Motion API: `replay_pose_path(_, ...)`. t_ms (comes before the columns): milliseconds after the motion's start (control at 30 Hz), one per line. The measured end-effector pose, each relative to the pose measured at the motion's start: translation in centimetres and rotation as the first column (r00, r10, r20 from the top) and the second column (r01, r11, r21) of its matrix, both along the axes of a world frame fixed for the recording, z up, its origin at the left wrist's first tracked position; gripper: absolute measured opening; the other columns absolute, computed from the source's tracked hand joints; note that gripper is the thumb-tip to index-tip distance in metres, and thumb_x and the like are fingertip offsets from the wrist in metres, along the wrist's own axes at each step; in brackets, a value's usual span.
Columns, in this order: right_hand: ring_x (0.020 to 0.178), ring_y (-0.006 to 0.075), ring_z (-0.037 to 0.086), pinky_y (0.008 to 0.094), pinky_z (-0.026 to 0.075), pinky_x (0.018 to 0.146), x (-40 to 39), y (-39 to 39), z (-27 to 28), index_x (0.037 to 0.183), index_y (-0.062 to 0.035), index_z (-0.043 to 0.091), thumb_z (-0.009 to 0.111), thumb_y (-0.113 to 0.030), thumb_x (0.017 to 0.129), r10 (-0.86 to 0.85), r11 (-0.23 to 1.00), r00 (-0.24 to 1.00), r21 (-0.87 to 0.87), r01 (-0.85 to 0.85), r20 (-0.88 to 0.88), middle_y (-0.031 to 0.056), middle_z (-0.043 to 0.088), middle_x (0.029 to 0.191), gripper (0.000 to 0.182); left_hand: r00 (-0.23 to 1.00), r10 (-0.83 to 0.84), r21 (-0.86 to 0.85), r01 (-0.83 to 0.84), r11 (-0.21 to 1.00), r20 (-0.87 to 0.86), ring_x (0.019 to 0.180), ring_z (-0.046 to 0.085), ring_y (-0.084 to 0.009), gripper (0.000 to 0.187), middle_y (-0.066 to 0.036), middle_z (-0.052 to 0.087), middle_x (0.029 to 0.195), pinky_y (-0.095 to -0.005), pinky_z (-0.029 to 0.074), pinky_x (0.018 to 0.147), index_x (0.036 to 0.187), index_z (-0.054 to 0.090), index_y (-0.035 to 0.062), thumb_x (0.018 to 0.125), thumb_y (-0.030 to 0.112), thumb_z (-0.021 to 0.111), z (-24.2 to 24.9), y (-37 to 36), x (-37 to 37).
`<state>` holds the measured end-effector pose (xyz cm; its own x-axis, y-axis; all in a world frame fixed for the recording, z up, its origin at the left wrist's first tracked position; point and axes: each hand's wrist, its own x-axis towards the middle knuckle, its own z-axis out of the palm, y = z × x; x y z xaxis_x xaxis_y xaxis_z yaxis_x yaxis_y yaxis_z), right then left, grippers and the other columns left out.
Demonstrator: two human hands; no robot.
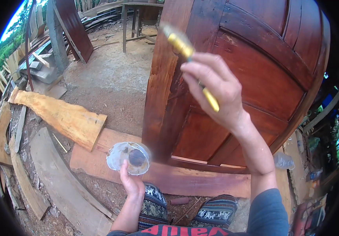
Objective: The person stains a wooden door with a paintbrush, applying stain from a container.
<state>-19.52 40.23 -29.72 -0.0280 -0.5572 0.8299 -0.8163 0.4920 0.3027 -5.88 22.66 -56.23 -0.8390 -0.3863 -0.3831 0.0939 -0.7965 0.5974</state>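
Observation:
A yellow-handled paintbrush [181, 45] is in my right hand [223, 87], fingers closed around the handle. Its bristle end points up and left, blurred by motion, over the edge of a reddish-brown wooden door [256, 72]. The door's left edge shows paler, rough bare wood [159, 86], while its panels look dark and glossy. Lower down, my left hand [131, 181] grips a shallow clear plastic container [116, 155] with its thumb over the near rim. A dark patch shows inside the container.
Under the door's lower end lies a flat reddish plank [201, 177]. A yellowish slab of wood [65, 116] and long grey boards [57, 173] lie to the left. A clear plastic bottle [283, 161] is at right. Behind stand a concrete post [58, 37] and a leaning brown panel [74, 31].

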Motion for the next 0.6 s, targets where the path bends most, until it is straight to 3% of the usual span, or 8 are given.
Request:
replay_pose_path(100,0.079,0.0309,0.067,0.0392,0.057,0.068,4.9,1.3,-5.7,0.093,-0.0016,0.062,0.069,-0.011,0.088,-0.074,0.934,0.681,0.290,-0.209,0.728,0.0143,0.062,0.093,0.013,1.000,-0.004,0.005,0.005,1.000,-0.023,0.132,0.044,-0.0259,0.068,-0.010,0.046,0.143,-0.0484,0.039,0.106,0.146,0.037,0.0116,0.091,0.042,0.062,0.1,0.0,0.1)
replay_pose_path(133,0.078,0.0331,0.067,0.0408,0.057,0.068,5.8,1.7,-6.2,0.092,-0.0010,0.062,0.068,-0.014,0.089,-0.186,0.887,0.520,0.370,-0.276,0.834,0.0145,0.062,0.090,0.015,0.999,-0.009,0.008,0.009,1.000,-0.034,0.132,0.044,-0.0259,0.068,-0.010,0.046,0.143,-0.0484,0.039,0.106,0.146,0.037,0.0116,0.091,0.042,0.062,0.0,0.0,0.0)
replay_pose_path(233,0.078,0.0353,0.067,0.0428,0.056,0.068,5.3,3.2,-4.8,0.094,-0.0003,0.061,0.067,-0.015,0.090,-0.320,0.828,0.434,0.471,-0.303,0.842,0.0146,0.062,0.088,0.017,1.000,-0.019,0.018,0.020,1.000,-0.022,0.133,0.043,-0.0270,0.069,-0.010,0.044,0.144,-0.0488,0.040,0.106,0.146,0.037,0.0116,0.090,0.042,0.063,-0.6,-0.1,-0.2)
replay_pose_path(333,0.079,0.0347,0.067,0.0430,0.055,0.069,3.0,3.5,2.8,0.098,-0.0019,0.063,0.068,-0.010,0.088,-0.217,0.908,0.690,0.402,-0.117,0.691,0.0150,0.062,0.088,0.014,0.999,-0.040,0.028,0.039,0.999,0.005,0.134,0.043,-0.0272,0.069,-0.010,0.044,0.143,-0.0496,0.040,0.106,0.146,0.036,0.0128,0.090,0.041,0.063,-1.0,0.2,-0.6)
replay_pose_path(433,0.082,0.0317,0.067,0.0402,0.055,0.071,0.3,3.6,11.8,0.100,-0.0023,0.063,0.067,-0.007,0.089,-0.121,0.958,0.993,0.262,0.115,0.007,0.0138,0.064,0.091,0.012,0.998,-0.057,0.031,0.058,0.998,-0.029,0.134,0.042,-0.0271,0.071,-0.009,0.043,0.144,-0.0500,0.040,0.106,0.147,0.034,0.0147,0.089,0.041,0.064,-2.2,0.4,-1.1)
replay_pose_path(467,0.082,0.0310,0.067,0.0398,0.055,0.070,-0.8,3.8,13.9,0.100,-0.0027,0.064,0.067,-0.007,0.090,-0.113,0.966,0.957,0.195,0.169,-0.268,0.0135,0.064,0.092,0.011,0.997,-0.063,0.031,0.064,0.997,-0.034,0.134,0.042,-0.0271,0.071,-0.009,0.043,0.144,-0.0500,0.040,0.106,0.147,0.034,0.0147,0.089,0.041,0.064,-2.5,0.4,-1.1)
replay_pose_path(567,0.087,0.0168,0.065,0.0273,0.052,0.063,-3.1,3.4,15.7,0.107,-0.0079,0.064,0.064,-0.009,0.095,-0.221,0.969,0.880,0.007,0.246,-0.420,0.0091,0.066,0.097,0.012,0.995,-0.094,0.054,0.095,0.994,-0.023,0.135,0.042,-0.0270,0.074,-0.009,0.042,0.146,-0.0498,0.040,0.106,0.148,0.033,0.0161,0.087,0.042,0.065,-2.6,0.6,-1.2)
replay_pose_path(600,0.081,0.0297,0.067,0.0390,0.057,0.071,-3.5,3.2,14.2,0.101,-0.0042,0.064,0.065,-0.008,0.092,-0.223,0.958,0.901,0.089,0.274,-0.371,0.0124,0.064,0.091,0.010,0.995,-0.096,0.055,0.097,0.994,-0.015,0.134,0.042,-0.0269,0.075,-0.009,0.042,0.146,-0.0496,0.040,0.106,0.148,0.033,0.0161,0.087,0.042,0.066,-2.3,0.6,-1.2)
